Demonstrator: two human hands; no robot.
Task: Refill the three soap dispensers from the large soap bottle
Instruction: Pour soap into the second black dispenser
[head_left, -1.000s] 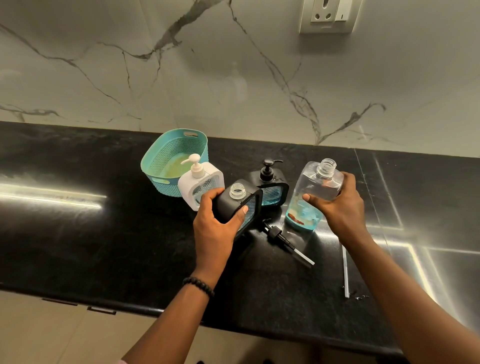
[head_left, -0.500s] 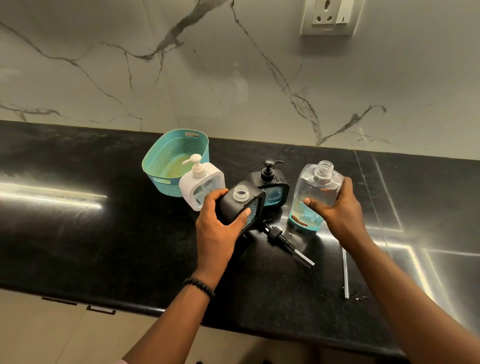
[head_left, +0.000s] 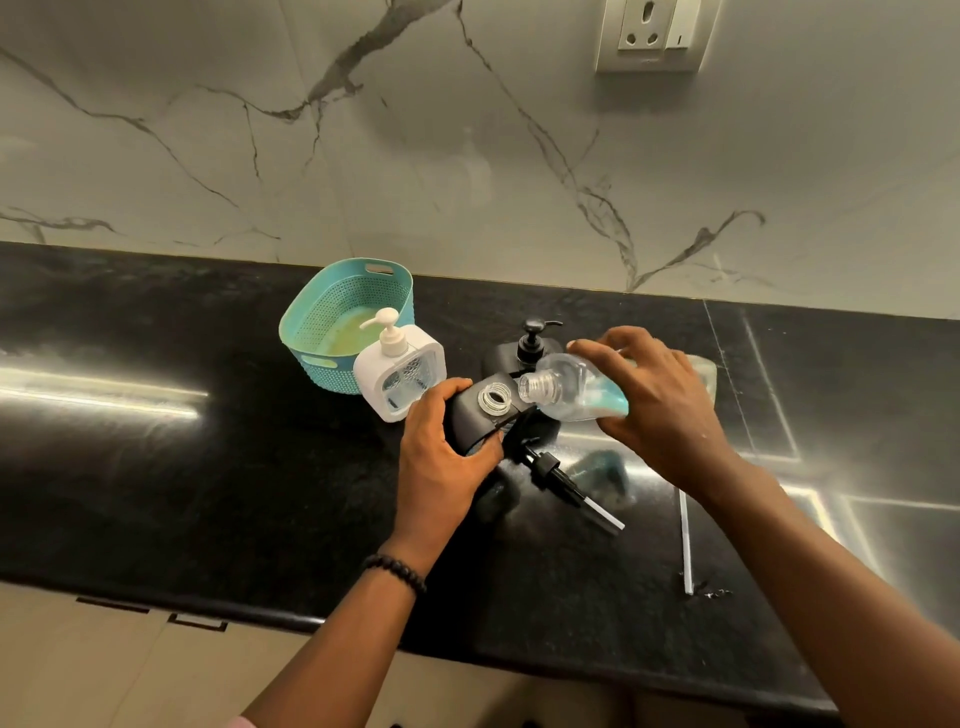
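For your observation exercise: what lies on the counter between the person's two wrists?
In the head view, the removed black pump with its white tube lies there on the black counter.

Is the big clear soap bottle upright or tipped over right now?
Tipped. The right hand holds the clear soap bottle almost on its side, its open neck beside the uncapped black dispenser in the left hand.

Both forearms reach forward from the lower edge of the view and angle in toward each other. The left hand (head_left: 441, 452) is palm-down, its fingers and thumb curled in a firm grip round the black dispenser (head_left: 480, 415); a dark beaded bracelet (head_left: 395, 570) circles that wrist. The right hand (head_left: 657, 400) is raised a little higher, wrist cocked, fingers spread over the top and thumb beneath the clear soap bottle (head_left: 571, 387), which it holds tipped on its side.
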